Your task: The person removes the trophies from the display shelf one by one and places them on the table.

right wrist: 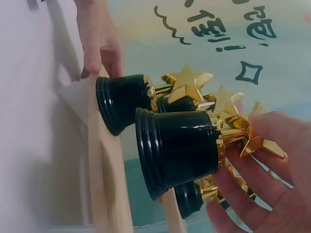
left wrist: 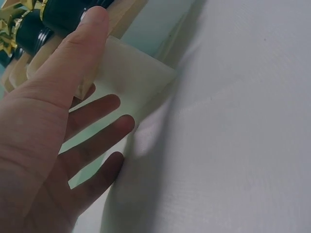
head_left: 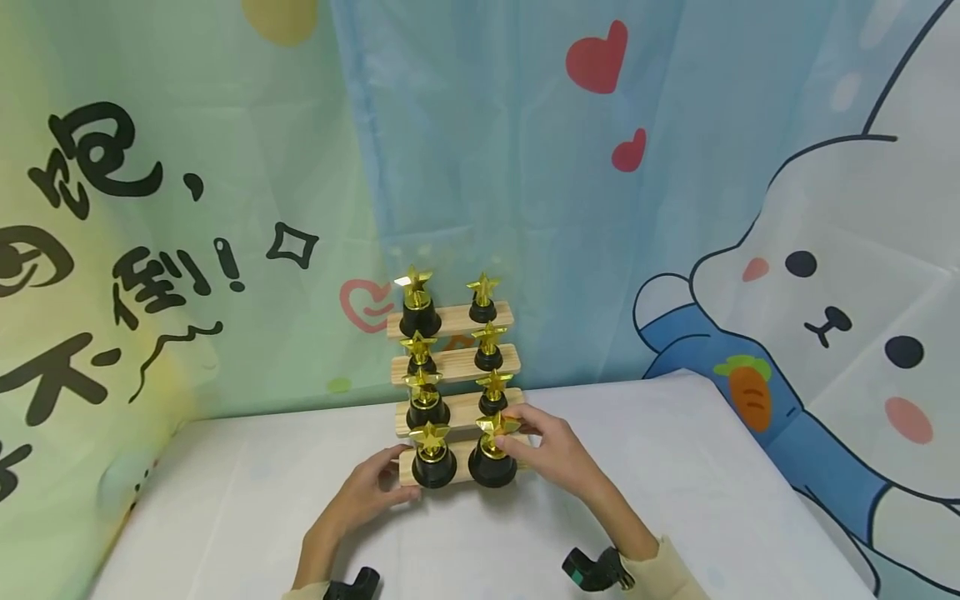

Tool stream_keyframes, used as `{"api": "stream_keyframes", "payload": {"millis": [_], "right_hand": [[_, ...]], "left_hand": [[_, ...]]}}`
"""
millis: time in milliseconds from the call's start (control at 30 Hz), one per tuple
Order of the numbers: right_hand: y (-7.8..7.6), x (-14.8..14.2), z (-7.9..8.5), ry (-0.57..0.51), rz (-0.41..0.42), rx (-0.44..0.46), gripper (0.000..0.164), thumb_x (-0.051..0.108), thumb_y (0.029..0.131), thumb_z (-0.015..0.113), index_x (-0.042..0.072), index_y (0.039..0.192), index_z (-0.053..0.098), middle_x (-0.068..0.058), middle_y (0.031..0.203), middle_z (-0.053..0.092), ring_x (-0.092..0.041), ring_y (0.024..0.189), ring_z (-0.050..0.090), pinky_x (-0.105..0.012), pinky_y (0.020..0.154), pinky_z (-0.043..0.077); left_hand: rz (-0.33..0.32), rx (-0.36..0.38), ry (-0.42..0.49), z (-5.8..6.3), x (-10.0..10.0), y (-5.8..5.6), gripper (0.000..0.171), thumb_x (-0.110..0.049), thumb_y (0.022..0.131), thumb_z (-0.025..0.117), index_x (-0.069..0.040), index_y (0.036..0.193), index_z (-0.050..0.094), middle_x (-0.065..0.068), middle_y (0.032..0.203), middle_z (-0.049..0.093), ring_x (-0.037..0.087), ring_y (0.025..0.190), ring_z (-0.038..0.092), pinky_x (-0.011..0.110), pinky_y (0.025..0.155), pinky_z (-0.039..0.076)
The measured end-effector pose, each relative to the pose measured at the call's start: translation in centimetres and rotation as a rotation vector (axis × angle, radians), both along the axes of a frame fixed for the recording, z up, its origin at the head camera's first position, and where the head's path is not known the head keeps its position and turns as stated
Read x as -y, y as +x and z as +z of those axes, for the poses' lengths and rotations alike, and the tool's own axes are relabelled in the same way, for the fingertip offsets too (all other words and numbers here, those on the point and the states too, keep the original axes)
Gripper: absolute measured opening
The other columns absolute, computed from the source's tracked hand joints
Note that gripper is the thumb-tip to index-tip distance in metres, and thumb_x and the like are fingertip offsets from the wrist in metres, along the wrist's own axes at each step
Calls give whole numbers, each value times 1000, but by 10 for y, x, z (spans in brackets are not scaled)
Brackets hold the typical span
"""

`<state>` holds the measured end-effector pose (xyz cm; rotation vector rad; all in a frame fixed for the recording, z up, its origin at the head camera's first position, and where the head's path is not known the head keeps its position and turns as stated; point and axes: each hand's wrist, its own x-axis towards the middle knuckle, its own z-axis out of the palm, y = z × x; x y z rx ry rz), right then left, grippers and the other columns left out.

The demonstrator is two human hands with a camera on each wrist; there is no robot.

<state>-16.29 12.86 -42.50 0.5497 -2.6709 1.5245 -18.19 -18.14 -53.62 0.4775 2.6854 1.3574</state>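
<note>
A tiered wooden rack (head_left: 462, 464) holds several small trophies, each with a gold star on a black base. My right hand (head_left: 555, 450) pinches the gold star of the front-right trophy (right wrist: 182, 148). In the right wrist view its black base looks slightly apart from the lowest shelf (right wrist: 109, 179). At the left end of that shelf is my left hand (head_left: 367, 492), its thumb (left wrist: 90, 36) in front and its index finger behind; the other fingers are spread loosely. Beside it, the front-left trophy (head_left: 433, 460) stands upright on the shelf.
More trophies stand in two columns on the upper shelves, including a larger one (head_left: 418, 310) at top left. A white cloth-covered table (head_left: 675, 483) lies under the rack. A printed curtain (head_left: 480, 150) hangs close behind. Black devices (head_left: 596, 569) are on both wrists.
</note>
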Motion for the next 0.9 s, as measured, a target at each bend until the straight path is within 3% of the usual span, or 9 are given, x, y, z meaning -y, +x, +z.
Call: {"api": "stream_keyframes", "payload": {"millis": [600,900], "right_hand": [[25,13,29,-26,73,8,31,30,90,68,16,118,65,-2,119,67,-28,114,60,-54,95,49],[39,25,37,-18,157,-25,26,31,90,68,19,114,66,3,114,69,-18,107,62,-36,90,54]], "left_hand": [[4,-28,-2,-2,2,-1,68,-41,73,82,-24,133,55,1,121,65,14,102,60,36,95,50],[18,-4,7,-5,0,-1,67,-47,71,82,-30,131,56,-6,120,65,11,103,61,34,95,51]]}}
